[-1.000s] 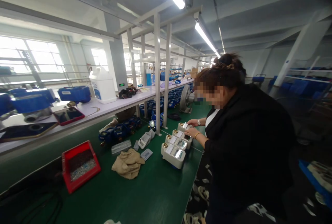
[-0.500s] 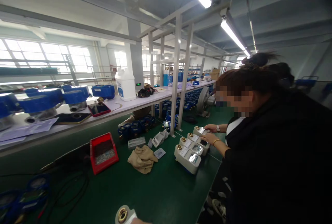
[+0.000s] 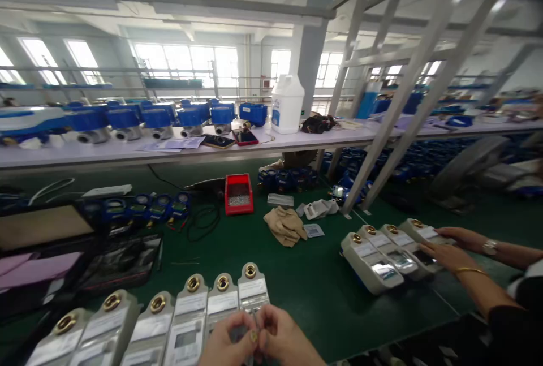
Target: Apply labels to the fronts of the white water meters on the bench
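Note:
At the bottom edge my left hand [image 3: 228,341] and my right hand [image 3: 285,340] meet, fingertips pinched together over the nearest white meter [image 3: 253,295]. A small item sits between the fingers; I cannot make it out. That meter is the right end of a row of several white meters with brass ports [image 3: 158,316] lying side by side on the green table [image 3: 309,275]. A co-worker's two hands [image 3: 449,248] rest on three more white meters [image 3: 390,254] at the right.
A red tray of small parts [image 3: 238,193], a tan cloth [image 3: 285,224] and blue meters [image 3: 139,207] lie mid-table. A white shelf [image 3: 178,152] behind carries blue meters, phones and a white jug [image 3: 287,103]. Slanted white frame posts [image 3: 394,111] stand at right. A dark tray [image 3: 119,258] sits at left.
The view swung left and down from the co-worker to the table. My hands and the row of white meters have come into view at the bottom.

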A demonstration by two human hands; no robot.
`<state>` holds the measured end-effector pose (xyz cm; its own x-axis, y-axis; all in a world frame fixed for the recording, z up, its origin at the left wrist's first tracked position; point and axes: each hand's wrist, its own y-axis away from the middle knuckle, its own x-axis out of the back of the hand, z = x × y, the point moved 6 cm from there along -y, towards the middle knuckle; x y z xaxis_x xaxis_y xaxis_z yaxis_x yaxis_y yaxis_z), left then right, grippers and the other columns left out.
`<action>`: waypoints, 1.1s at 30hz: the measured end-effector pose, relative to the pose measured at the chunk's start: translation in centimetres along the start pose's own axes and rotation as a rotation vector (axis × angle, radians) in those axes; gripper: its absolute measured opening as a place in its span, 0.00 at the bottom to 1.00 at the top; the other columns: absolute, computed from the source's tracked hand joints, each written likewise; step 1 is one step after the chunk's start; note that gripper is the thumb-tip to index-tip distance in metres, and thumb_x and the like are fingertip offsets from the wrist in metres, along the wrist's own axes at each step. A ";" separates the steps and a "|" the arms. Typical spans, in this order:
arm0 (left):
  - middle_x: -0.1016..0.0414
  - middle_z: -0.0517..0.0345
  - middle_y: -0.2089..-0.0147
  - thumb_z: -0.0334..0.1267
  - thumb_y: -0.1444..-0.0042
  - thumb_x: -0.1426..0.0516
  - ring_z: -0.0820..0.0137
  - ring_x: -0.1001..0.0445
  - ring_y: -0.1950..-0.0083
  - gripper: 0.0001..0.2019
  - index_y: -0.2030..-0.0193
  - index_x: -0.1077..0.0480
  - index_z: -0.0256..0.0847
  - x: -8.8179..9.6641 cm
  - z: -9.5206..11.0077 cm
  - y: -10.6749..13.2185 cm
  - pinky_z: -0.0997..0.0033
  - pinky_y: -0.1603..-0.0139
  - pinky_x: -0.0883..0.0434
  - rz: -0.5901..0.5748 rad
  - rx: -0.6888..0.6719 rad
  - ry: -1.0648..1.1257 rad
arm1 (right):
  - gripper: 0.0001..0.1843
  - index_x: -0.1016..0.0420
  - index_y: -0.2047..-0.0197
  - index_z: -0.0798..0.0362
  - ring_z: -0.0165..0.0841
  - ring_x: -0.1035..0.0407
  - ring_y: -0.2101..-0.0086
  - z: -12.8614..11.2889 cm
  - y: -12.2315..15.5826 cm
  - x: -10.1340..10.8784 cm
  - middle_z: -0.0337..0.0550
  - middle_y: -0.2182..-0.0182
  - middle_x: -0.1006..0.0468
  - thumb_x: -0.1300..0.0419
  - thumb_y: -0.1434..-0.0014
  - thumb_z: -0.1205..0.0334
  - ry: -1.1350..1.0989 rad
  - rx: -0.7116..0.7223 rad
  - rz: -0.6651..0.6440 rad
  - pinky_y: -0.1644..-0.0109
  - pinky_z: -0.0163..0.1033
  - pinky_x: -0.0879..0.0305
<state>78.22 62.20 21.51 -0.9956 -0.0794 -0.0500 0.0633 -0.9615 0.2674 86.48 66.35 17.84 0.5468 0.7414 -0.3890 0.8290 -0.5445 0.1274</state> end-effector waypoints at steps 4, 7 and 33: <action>0.33 0.58 0.79 0.60 0.61 0.39 0.71 0.33 0.76 0.25 0.77 0.38 0.37 -1.1 -0.3 0.0 0.73 0.71 0.37 0.037 -0.003 0.088 | 0.32 0.44 0.72 0.53 0.24 0.40 0.81 0.2 0.5 0.5 0.34 0.80 0.34 0.34 0.64 0.36 -0.045 0.021 -0.010 0.78 0.29 0.51; 0.33 0.58 0.79 0.59 0.60 0.39 0.71 0.33 0.76 0.24 0.76 0.38 0.37 -1.6 -0.7 -0.1 0.73 0.71 0.37 0.077 0.006 0.117 | 0.31 0.43 0.71 0.53 0.24 0.40 0.80 0.3 0.7 1.1 0.34 0.79 0.33 0.33 0.63 0.38 -0.071 0.015 -0.024 0.78 0.29 0.52; 0.30 0.48 0.62 0.41 0.46 0.55 0.57 0.31 0.61 0.15 0.66 0.28 0.41 11.6 -7.8 15.5 0.60 0.60 0.37 0.393 0.842 -1.072 | 0.11 0.42 0.81 0.53 0.28 0.36 0.74 -2.3 2.1 2.9 0.41 0.74 0.30 0.45 0.51 0.66 0.717 0.131 0.379 0.74 0.31 0.42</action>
<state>68.15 44.30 17.62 -0.5167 0.3001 0.8019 0.6631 -0.4522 0.5965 90.06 68.24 19.10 0.7661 0.5442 0.3419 0.5767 -0.8169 0.0081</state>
